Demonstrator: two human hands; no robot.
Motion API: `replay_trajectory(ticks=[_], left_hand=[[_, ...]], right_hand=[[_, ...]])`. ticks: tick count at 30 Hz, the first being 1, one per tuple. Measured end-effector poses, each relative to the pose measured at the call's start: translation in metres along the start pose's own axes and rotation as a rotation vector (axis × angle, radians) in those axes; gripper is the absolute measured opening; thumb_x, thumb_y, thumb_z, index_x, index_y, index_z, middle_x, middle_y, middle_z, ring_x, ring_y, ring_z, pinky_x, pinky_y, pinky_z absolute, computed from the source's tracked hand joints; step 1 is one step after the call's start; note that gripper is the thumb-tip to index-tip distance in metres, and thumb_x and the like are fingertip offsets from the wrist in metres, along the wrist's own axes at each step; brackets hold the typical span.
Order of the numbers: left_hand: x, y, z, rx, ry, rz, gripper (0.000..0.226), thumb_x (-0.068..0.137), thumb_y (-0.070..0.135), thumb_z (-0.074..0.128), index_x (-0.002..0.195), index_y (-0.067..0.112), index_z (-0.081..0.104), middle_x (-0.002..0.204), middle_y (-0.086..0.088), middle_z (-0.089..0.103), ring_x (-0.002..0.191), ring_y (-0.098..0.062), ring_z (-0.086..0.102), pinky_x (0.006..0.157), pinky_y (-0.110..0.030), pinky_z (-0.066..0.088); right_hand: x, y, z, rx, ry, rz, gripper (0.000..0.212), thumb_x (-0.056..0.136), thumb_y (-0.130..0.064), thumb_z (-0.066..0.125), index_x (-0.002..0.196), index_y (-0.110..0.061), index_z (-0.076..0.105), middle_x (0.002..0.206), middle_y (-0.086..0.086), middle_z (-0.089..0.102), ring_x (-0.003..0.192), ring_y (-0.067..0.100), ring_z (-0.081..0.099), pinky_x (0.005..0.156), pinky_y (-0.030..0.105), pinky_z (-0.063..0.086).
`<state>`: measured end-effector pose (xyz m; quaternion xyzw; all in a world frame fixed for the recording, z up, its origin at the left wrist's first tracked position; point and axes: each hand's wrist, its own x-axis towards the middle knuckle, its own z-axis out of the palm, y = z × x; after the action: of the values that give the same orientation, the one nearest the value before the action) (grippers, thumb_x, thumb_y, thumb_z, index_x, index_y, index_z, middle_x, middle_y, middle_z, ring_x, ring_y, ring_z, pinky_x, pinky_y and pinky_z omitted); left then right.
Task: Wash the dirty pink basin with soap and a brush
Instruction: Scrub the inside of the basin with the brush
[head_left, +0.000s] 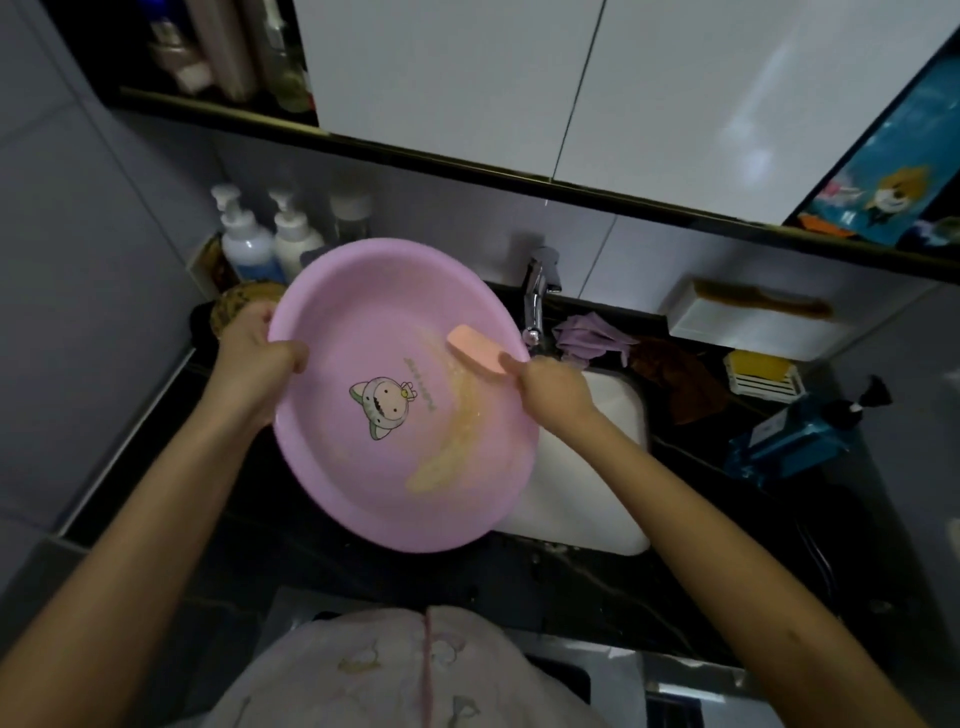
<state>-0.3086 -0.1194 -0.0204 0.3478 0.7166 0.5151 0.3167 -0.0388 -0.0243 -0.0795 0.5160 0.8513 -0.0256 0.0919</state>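
A round pink basin (363, 322) with a cartoon cat print is held tilted over the white sink (587, 467), its inside facing me. A yellowish-brown smear (457, 431) curves down its right inner side. My left hand (260, 358) grips the basin's left rim, thumb inside. My right hand (553, 387) holds a peach-pink brush (475, 348) whose head lies against the upper right of the inner wall, on the top of the smear.
A chrome tap (537, 296) stands behind the basin. Pump bottles (249, 239) sit at the back left. On the dark counter to the right lie a purple cloth (587, 335), a brown rag (675, 379), a yellow soap in a dish (761, 371) and a blue pump bottle (795, 436).
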Motion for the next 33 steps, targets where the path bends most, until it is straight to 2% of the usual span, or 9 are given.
replay_trajectory(ticks=[6,11,14,18,23,26,28,31,33], left_hand=[[0.0,0.002,0.0,-0.005,-0.005,0.04,0.047,0.07,-0.015,0.046,0.106,0.014,0.05,0.106,-0.013,0.055,0.094,-0.027,0.054,0.07,-0.031,0.046],[-0.002,-0.001,0.0,-0.012,0.124,0.107,0.044,0.07,-0.015,0.047,0.103,0.015,0.051,0.106,-0.012,0.053,0.092,-0.022,0.052,0.061,-0.024,0.042],[-0.005,-0.013,0.004,-0.085,0.165,0.069,0.046,0.07,-0.015,0.047,0.106,0.014,0.054,0.102,-0.011,0.054,0.09,-0.022,0.053,0.063,-0.024,0.043],[-0.013,-0.021,0.012,-0.089,0.159,0.052,0.045,0.07,-0.017,0.047,0.103,0.012,0.054,0.093,-0.008,0.055,0.073,-0.013,0.053,0.059,-0.023,0.043],[-0.02,-0.027,0.025,-0.116,0.105,0.043,0.039,0.07,-0.019,0.046,0.095,0.011,0.053,0.078,0.002,0.052,0.069,-0.009,0.05,0.058,-0.021,0.043],[-0.024,-0.027,0.032,-0.176,0.105,0.054,0.04,0.069,-0.016,0.045,0.083,0.021,0.052,0.078,0.0,0.053,0.069,-0.01,0.052,0.059,-0.021,0.045],[-0.024,-0.025,0.032,-0.22,0.139,0.057,0.041,0.066,-0.014,0.045,0.08,0.024,0.051,0.076,0.001,0.053,0.066,-0.008,0.052,0.056,-0.016,0.045],[-0.022,-0.024,0.028,-0.24,0.169,0.037,0.042,0.064,-0.014,0.047,0.079,0.025,0.052,0.076,0.002,0.053,0.065,-0.007,0.051,0.053,-0.014,0.045],[-0.023,-0.023,0.028,-0.209,0.151,0.016,0.041,0.066,-0.016,0.048,0.082,0.022,0.053,0.077,0.002,0.054,0.067,-0.007,0.052,0.056,-0.021,0.045]], right_hand=[[0.006,-0.007,0.019,0.018,0.093,0.03,0.056,0.098,-0.012,0.037,0.149,-0.03,0.022,0.121,0.016,0.049,0.094,0.033,0.061,0.062,0.034,0.035],[-0.019,-0.023,0.035,0.059,-0.162,-0.044,0.042,0.095,-0.019,0.041,0.137,-0.023,0.042,0.115,0.013,0.058,0.101,0.032,0.06,0.076,0.036,0.048],[-0.036,-0.042,0.034,0.322,-0.369,-0.067,0.038,0.093,-0.013,0.041,0.127,-0.018,0.057,0.114,0.012,0.062,0.102,0.03,0.059,0.079,0.032,0.05],[-0.052,-0.076,0.022,0.781,-0.604,-0.035,0.041,0.097,-0.017,0.038,0.136,-0.02,0.051,0.076,0.0,0.054,0.059,0.015,0.046,0.048,0.021,0.04],[-0.055,-0.109,0.017,1.252,-0.598,-0.037,0.038,0.1,-0.019,0.041,0.137,-0.02,0.049,0.073,0.0,0.048,0.053,0.009,0.038,0.04,0.015,0.034],[-0.056,-0.115,0.017,1.535,-0.565,0.003,0.036,0.101,-0.021,0.041,0.135,-0.026,0.051,0.071,0.001,0.046,0.046,0.007,0.034,0.04,0.014,0.03],[-0.059,-0.104,0.021,1.385,-0.561,-0.032,0.037,0.099,-0.016,0.04,0.131,-0.03,0.053,0.071,0.001,0.047,0.047,0.008,0.036,0.04,0.016,0.032],[-0.058,-0.067,0.022,0.86,-0.591,-0.078,0.046,0.094,-0.01,0.036,0.132,-0.028,0.054,0.069,-0.002,0.051,0.051,0.013,0.044,0.043,0.02,0.036],[-0.057,-0.04,0.025,0.517,-0.585,-0.014,0.045,0.095,-0.013,0.036,0.134,-0.027,0.052,0.092,0.001,0.061,0.08,0.022,0.061,0.061,0.024,0.046]])
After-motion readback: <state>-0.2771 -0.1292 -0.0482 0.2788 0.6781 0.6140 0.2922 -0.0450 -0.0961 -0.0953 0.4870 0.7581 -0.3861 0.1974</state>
